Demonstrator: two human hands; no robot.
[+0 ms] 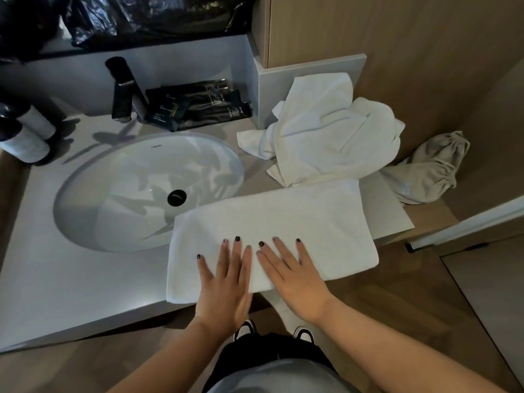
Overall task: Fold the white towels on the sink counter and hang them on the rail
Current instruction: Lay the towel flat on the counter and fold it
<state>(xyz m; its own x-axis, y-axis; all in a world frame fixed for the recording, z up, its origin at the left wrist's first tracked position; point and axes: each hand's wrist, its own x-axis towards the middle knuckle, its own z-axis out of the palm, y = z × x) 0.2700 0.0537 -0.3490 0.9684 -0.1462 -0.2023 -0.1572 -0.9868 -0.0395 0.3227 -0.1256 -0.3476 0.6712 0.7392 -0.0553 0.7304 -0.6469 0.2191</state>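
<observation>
Left hand (224, 282) and right hand (292, 279), fingers flat, press the folded towel (283, 222) on the worktop (71, 279); smoothing outward should sharpen creases.

1. The sink basin (147, 191) is the landmark; the bare counter (71, 279) in front of it and to its left lies open, with room for a hand to pass.
2. Right of the basin, a folded towel (283, 222) covers the counter's front edge and overlaps the basin rim; the left hand (226, 290) and right hand (295, 285) lie flat on it.
3. Behind that, right of the basin, a crumpled towel pile (334, 131) fills the corner against the wall.
4. Directly behind the basin stand the black faucet (122, 89) and dark sachets (198, 106).
5. Left of the basin, two bottles (25, 131) block the back corner.
</observation>
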